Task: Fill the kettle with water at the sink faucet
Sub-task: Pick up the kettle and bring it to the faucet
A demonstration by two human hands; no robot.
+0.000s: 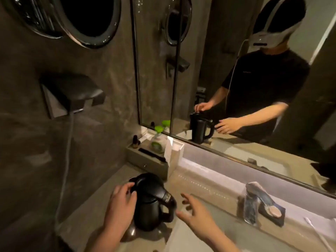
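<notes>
A black electric kettle [151, 202] stands upright on its base on the counter, lid down, handle pointing right. My left hand [121, 200] rests against the kettle's left side, fingertips touching the lid's edge. My right hand [195, 213] hovers open just right of the handle, fingers spread, not touching it. A chrome faucet [254, 202] stands further right at the back of the sink [227, 231], with no water running.
A large mirror [236, 88] runs along the back wall and reflects a person and the kettle. A tissue box [174, 153] and a tray [145, 160] with small bottles and a green-capped bottle [158, 140] sit behind the kettle. A wall-mounted dispenser [71, 93] hangs left.
</notes>
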